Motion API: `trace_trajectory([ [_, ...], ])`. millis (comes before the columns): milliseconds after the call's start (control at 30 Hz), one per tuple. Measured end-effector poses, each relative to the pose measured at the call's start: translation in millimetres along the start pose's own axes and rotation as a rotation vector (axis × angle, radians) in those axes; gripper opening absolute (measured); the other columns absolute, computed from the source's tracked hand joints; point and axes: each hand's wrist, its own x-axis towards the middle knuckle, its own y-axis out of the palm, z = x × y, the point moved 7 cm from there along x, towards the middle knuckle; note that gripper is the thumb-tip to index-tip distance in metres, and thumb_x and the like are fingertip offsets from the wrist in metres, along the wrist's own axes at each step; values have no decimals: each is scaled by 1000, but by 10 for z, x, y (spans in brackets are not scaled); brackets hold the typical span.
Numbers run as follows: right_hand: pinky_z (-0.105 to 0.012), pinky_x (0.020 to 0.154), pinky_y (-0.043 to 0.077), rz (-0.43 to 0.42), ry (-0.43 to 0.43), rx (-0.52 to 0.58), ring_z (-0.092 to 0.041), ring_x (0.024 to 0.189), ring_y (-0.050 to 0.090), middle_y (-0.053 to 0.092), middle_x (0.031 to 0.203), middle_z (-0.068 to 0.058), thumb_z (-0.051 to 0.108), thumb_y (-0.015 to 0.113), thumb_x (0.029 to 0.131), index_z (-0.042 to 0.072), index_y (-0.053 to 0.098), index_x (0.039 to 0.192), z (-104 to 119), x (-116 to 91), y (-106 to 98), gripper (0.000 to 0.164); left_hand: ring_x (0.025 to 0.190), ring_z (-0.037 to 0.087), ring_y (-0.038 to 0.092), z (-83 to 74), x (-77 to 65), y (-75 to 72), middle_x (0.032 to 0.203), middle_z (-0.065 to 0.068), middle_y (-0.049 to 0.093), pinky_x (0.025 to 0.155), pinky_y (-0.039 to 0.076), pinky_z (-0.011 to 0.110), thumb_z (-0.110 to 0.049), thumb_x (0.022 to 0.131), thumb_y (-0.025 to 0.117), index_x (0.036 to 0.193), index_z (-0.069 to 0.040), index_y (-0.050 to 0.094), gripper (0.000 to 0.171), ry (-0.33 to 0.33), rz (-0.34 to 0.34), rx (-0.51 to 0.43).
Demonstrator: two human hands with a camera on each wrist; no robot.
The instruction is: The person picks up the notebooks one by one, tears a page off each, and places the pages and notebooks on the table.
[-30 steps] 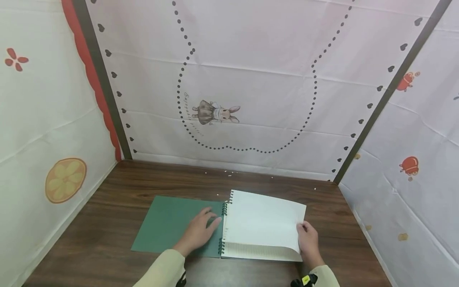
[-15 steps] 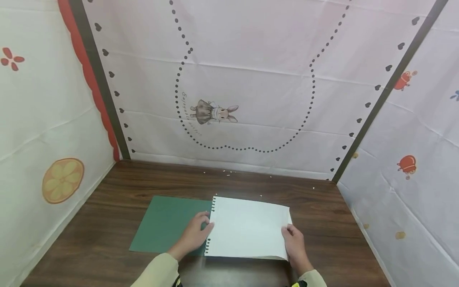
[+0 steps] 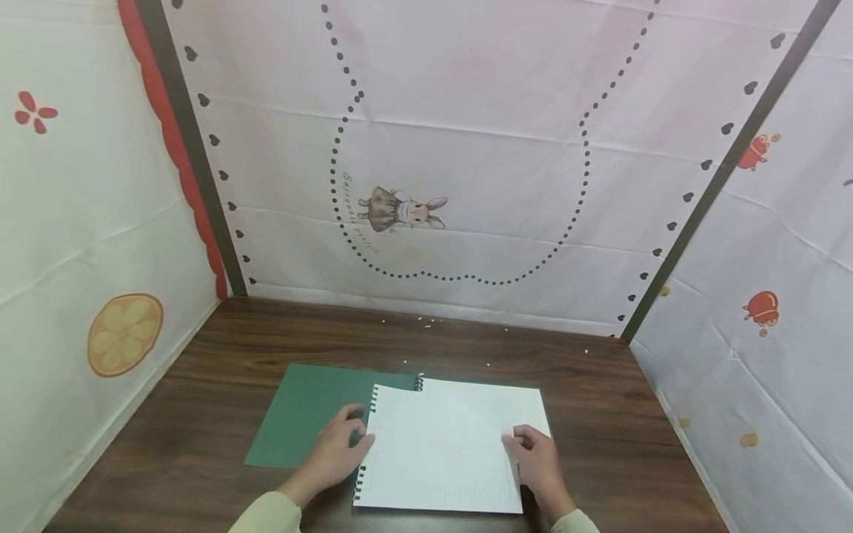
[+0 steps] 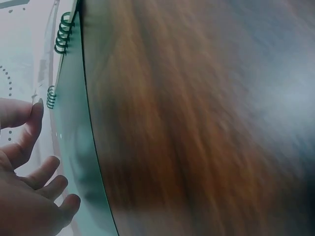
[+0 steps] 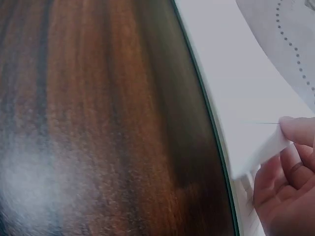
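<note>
A loose white sheet with a row of punched holes down its left edge hangs over an open spiral notebook. My left hand pinches the holed edge between thumb and index finger, its other fingers spread in the left wrist view. At the opposite edge my right hand grips the sheet, thumb on top in the right wrist view. The notebook's green cover lies flat on the left. Green spiral rings show above the sheet in the head view; the lower ones are hidden beneath it.
The brown wooden table carries several tiny white paper scraps near its back edge. Printed white cloth walls stand behind and at both sides.
The sheet has come away from the rings and moved left and toward me. My left hand, earlier resting by the cover, now pinches its holed edge; my right hand has moved left with it.
</note>
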Motion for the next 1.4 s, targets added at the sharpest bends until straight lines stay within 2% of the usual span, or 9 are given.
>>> trace_trajectory([
  [200, -26, 66, 48, -3, -94, -82, -11, 71, 57, 66, 77, -1, 17, 75, 83, 2, 69, 102, 65, -31, 73, 25, 132, 42, 44, 38, -79, -82, 143, 17, 48, 103, 28, 69, -23, 91, 65, 68, -20, 57, 24, 59, -29, 96],
  [467, -29, 69, 51, 52, -156, -140, -10, 73, 61, 65, 76, 1, 21, 77, 81, 5, 66, 105, 107, -77, 167, 31, 134, 41, 42, 139, -151, -154, 144, 18, 47, 103, 28, 69, -23, 90, 65, 68, -21, 58, 23, 30, -20, 158],
  [733, -21, 59, 44, 58, -169, -169, -11, 68, 53, 61, 75, 1, 18, 77, 80, 5, 64, 104, 127, -105, 228, 30, 135, 40, 41, 200, -133, -130, 145, 17, 46, 102, 28, 71, -27, 89, 67, 66, -23, 56, 26, 34, -34, 218],
  [967, -20, 56, 43, 69, -186, -221, -11, 66, 51, 58, 73, 2, 17, 77, 80, 5, 61, 102, 121, -102, 276, 29, 137, 38, 39, 187, -141, -128, 146, 17, 45, 103, 27, 71, -27, 87, 68, 65, -22, 55, 26, 32, -57, 287],
  [1233, -20, 55, 40, 45, -201, -260, -11, 62, 48, 53, 70, 1, 16, 77, 79, 5, 58, 99, 124, -84, 280, 30, 132, 42, 42, 180, -151, -179, 142, 24, 47, 98, 36, 67, -29, 82, 75, 72, -18, 52, 27, 38, -124, 331],
  [1400, -19, 53, 38, 25, -211, -290, -10, 62, 48, 54, 70, 2, 19, 75, 81, 8, 62, 92, 199, -48, 242, 21, 129, 42, 46, 152, -141, -213, 139, 24, 50, 97, 38, 64, -27, 82, 74, 75, -17, 54, 23, 45, -148, 343],
])
